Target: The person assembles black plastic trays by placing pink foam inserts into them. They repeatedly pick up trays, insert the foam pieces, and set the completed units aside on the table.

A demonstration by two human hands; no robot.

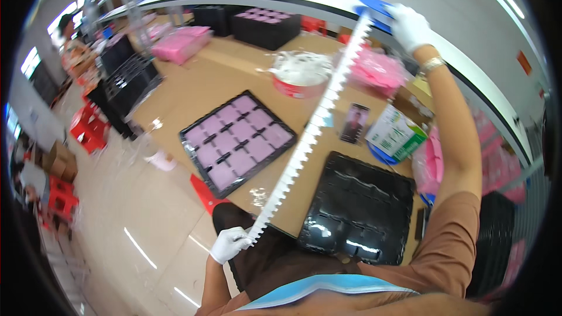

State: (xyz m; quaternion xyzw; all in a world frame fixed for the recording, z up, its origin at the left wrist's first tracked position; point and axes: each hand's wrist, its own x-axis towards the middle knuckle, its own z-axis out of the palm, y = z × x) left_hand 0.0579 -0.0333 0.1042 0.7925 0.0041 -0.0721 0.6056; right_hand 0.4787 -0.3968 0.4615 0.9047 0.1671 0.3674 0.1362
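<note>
Apparently gloved hands [229,244] [408,26] stretch a notched white strip [310,131].

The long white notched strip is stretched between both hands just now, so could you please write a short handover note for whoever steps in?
Left hand: gloved, gripping the near end of the white notched strip, low by the lap.
Right hand: gloved, holding the far end, raised high with the arm stretched out.
On the cardboard-covered table: black tray filled with pink pads; empty glossy black tray at the near edge.
Done: one tray filled.
Left: the glossy tray holds nothing yet; the strip is in hand.
</note>
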